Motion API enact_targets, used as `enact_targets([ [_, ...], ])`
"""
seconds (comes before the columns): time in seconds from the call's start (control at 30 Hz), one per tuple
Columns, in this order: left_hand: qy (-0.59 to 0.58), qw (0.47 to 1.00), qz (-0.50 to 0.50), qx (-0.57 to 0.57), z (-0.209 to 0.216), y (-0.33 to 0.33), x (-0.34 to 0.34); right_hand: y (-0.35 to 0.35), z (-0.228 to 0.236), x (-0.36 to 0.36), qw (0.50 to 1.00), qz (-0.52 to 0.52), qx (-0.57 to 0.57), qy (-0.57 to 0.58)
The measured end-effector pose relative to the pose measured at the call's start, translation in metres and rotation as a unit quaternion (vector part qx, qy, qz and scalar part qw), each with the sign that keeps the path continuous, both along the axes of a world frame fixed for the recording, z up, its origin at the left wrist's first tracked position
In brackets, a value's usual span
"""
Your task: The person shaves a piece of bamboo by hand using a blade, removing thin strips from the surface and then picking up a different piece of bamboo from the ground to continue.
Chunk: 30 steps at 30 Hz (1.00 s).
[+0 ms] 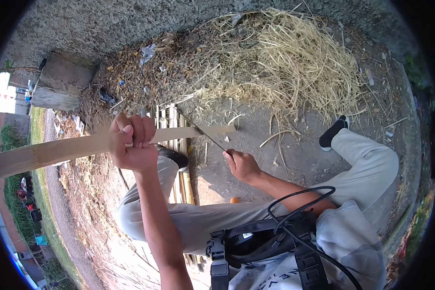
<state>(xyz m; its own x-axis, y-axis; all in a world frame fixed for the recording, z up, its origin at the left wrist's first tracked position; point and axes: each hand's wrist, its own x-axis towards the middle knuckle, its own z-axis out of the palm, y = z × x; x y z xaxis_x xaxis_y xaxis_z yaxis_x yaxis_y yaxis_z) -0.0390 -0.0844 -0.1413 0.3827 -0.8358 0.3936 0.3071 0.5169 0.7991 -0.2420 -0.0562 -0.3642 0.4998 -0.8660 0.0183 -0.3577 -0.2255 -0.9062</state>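
Note:
My left hand [134, 145] is closed in a fist around a long, flat tan strip [75, 146] that looks like split bamboo. One end sticks out far to the left; the other reaches past the fist to the middle, low over the ground. My right hand [244, 166] grips a thin dark knife [209, 137], whose handle is hidden in the fingers. Its narrow blade slants up and left, crossing the strip near its right end; whether it touches cannot be told. Below the strip, several pale slats [181, 186] lie on the ground, partly under my left leg and dark shoe [174, 157].
A big heap of curly pale shavings [307, 63] lies at the far right by a rough wall [130, 21]. A stone block [65, 79] stands far left. My right shoe [334, 133] rests near the heap. A black cable [299, 208] loops over my right arm.

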Motion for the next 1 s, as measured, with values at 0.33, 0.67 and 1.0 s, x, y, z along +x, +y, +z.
enact_targets([
  [0.33,-0.006,1.000,0.011,-0.009,-0.004,-0.004,-0.002,-0.008,-0.044,-0.009,0.976,-0.040,0.082,0.200],
  [0.67,0.012,0.999,0.043,-0.005,-0.005,0.007,0.013,-0.008,-0.028,-0.008,0.986,0.002,0.071,0.153],
  [1.0,0.023,0.998,0.062,-0.005,-0.002,0.000,-0.013,0.002,0.092,0.018,0.999,0.031,0.012,-0.006],
])
